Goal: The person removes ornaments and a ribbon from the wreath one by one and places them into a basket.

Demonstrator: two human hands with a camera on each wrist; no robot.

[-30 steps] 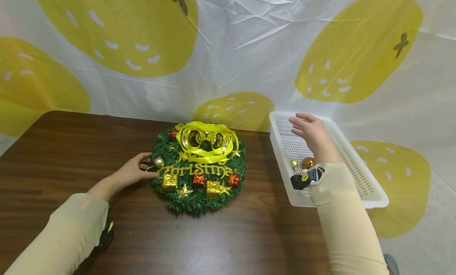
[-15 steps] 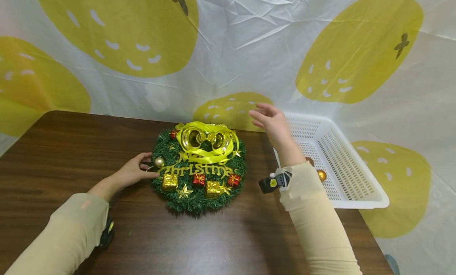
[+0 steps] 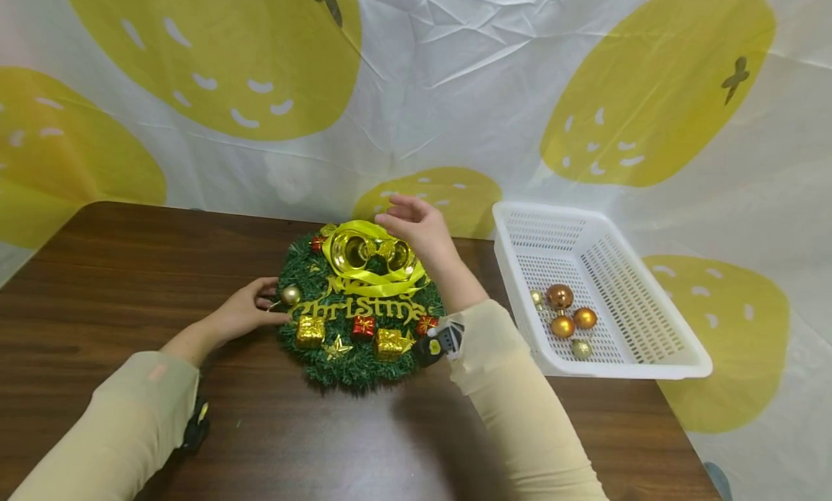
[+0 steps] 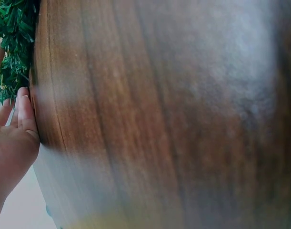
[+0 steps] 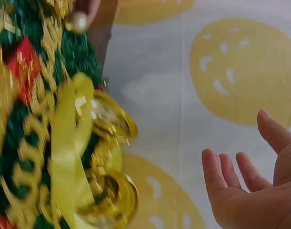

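A green Christmas wreath (image 3: 354,375) lies on the table, bearing gold "Merry Christmas" lettering (image 3: 364,309), small gold and red gift boxes, and stars. At its top sit two gold bells (image 3: 356,253) with a yellow ribbon (image 3: 383,288). My left hand (image 3: 237,315) holds the wreath's left edge, thumb toward the front and fingers at the rim, beside a small gold ball (image 3: 290,295). Over the wreath's upper right, my right hand (image 3: 422,234) hovers close to the bells; in the right wrist view its fingers (image 5: 214,171) are spread loosely with nothing in them.
A white perforated plastic basket (image 3: 503,270) stands to the right at the table's edge, with several copper and gold ball ornaments (image 3: 562,326) inside. The brown wooden table (image 3: 312,443) meets a white cloth backdrop (image 3: 455,89) with yellow fruit prints behind.
My right hand has moved left from over the basket to above the wreath's upper right, uncovering the balls in the basket. The left hand and the wreath have stayed in place.
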